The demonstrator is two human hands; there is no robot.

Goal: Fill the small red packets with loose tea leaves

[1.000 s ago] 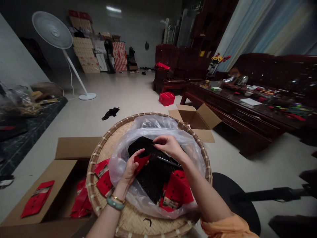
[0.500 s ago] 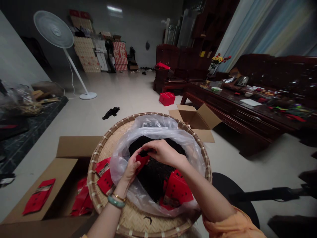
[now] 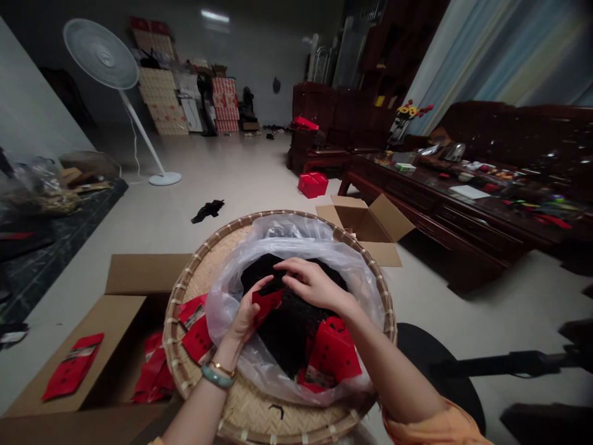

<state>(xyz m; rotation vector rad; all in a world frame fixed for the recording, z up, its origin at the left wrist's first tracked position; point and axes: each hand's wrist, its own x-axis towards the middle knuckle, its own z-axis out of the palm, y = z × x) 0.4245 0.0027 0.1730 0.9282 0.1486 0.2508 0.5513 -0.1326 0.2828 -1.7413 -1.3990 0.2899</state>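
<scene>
Two hands are busy inside a clear plastic bag (image 3: pixel 227 327) sitting in a round bamboo tray (image 3: pixel 185 364). Left hand (image 3: pixel 245 312) has its fingers pinched on a red packet (image 3: pixel 266 303). Right hand (image 3: pixel 315 284) is curled at 2 o'clock from it, fingertips (image 3: pixel 280 266) at the dark loose tea (image 3: pixel 287 337), can't tell if gripping anything. More red packets (image 3: pixel 331 352) lie in the bag around 4 o'clock, open carton (image 3: pixel 125 315) at 8 o'clock.

Dark print on the red packets (image 3: pixel 333 352) is too blurred to read.
</scene>
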